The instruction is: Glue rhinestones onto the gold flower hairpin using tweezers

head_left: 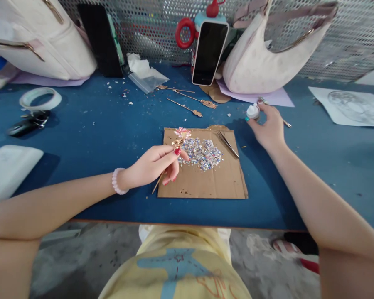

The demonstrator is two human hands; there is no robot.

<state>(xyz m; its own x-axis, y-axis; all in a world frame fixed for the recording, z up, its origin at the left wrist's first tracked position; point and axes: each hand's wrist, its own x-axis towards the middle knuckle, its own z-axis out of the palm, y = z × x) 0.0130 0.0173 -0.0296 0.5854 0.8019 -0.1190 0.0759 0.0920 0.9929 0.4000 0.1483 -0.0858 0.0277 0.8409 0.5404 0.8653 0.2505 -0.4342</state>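
Note:
My left hand [152,164] is closed on a gold-coloured hairpin [177,144] with a pink flower at its top; the thin stick comes out below the fingers. It hovers over the left part of a cardboard sheet [205,185]. On the cardboard lies a spread of small glittering rhinestones [202,153], with tweezers [227,144] to their right. Farther back on the right, my right hand [269,128] grips a small round pot [253,111] with white stuff in it, thumb against its near side. Another decorated hairpin [262,101] lies partly hidden behind those fingers.
Several bare hairpins [187,108] lie behind the cardboard. A white phone [210,52] leans at the back beside a white handbag [262,66]. At left are a tape roll [40,98], a black object [28,124] and a white box [12,170]. A printed sheet [358,106] lies right.

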